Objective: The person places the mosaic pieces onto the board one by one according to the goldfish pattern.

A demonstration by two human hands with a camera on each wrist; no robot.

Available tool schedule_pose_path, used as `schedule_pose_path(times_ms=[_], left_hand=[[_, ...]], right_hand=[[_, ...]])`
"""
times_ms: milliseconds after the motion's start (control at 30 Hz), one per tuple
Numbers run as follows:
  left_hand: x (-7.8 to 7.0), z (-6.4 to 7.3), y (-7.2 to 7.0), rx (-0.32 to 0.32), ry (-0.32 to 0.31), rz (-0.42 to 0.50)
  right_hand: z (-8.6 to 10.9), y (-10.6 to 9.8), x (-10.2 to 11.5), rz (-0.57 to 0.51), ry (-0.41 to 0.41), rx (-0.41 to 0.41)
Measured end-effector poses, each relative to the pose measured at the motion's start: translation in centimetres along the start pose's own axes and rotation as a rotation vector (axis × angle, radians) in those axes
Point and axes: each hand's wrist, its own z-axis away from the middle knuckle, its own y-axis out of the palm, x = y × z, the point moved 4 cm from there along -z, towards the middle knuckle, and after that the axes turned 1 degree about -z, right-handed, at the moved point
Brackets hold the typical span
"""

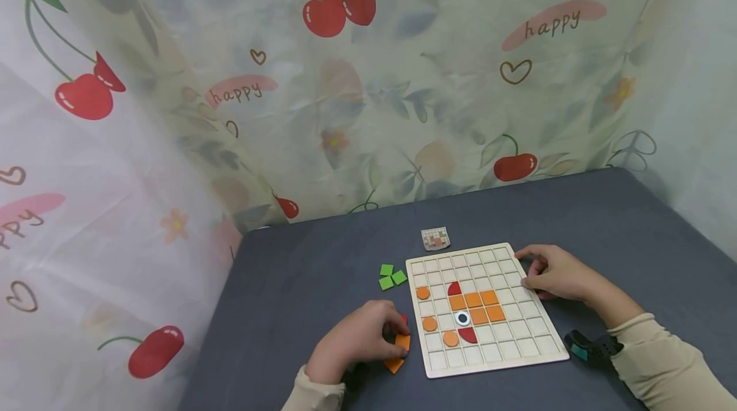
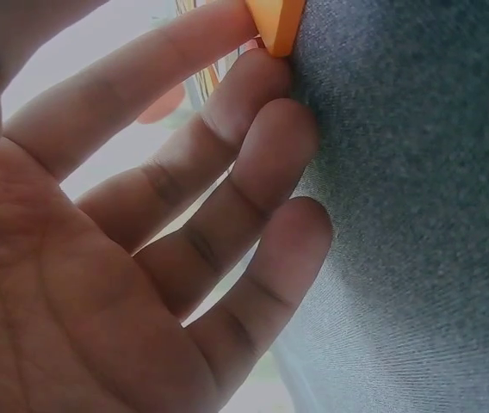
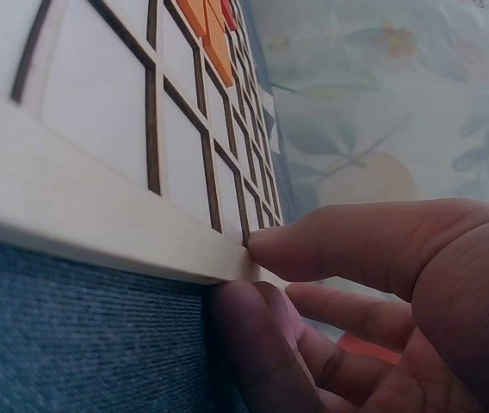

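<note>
A pale wooden grid board (image 1: 521, 348) lies on the dark cloth. Set in its cells are orange square tiles (image 1: 495, 314), orange round tiles (image 1: 429, 323), red quarter-round tiles (image 1: 468, 335) and a white round eye tile (image 1: 462, 318). Left of the board, my left hand (image 1: 363, 337) pinches an orange square tile (image 1: 404, 341) between thumb and index finger; the other fingers are loosely bent in the left wrist view. Another orange tile (image 1: 394, 366) lies under that hand, with a bit of red beyond it. At the right edge, my right hand (image 1: 555, 273) grips the board's rim, thumb on top.
Several green square tiles (image 1: 386, 283) lie left of the board's far corner. A small patterned card (image 1: 435, 239) sits behind the board. A dark band with a device (image 1: 593, 348) is on the right wrist. Printed curtains (image 1: 403, 110) hang behind the table.
</note>
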Motion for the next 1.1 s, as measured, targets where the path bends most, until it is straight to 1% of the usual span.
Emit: schedule_pose_path(times_ms=[267, 500, 633, 833, 933, 1100], left_hand=[[-0.3, 0.1, -0.1, -0.016, 0.015, -0.035], [-0.7, 0.4, -0.4, -0.027, 0.027, -0.024], [-1.1, 0.4, -0.6, -0.048, 0.054, -0.027], [-1.8, -0.2, -0.6, -0.090, 0.113, -0.052], [-2.5, -0.3, -0.6, -0.111, 0.124, -0.084], [-3.4, -0.7, -0.4, -0.145, 0.122, -0.107]], right_hand=[[-0.1, -0.2, -0.1, 0.011, -0.005, 0.000], [-0.1, -0.1, -0.1, 0.009, -0.013, 0.001], [0.0, 0.0, -0.2, 0.006, -0.011, 0.001], [0.1, 0.1, -0.4, 0.001, -0.010, 0.003], [0.1, 0.1, -0.4, 0.000, -0.009, 0.004], [-0.1, 0.1, -0.3, 0.004, -0.016, 0.001]])
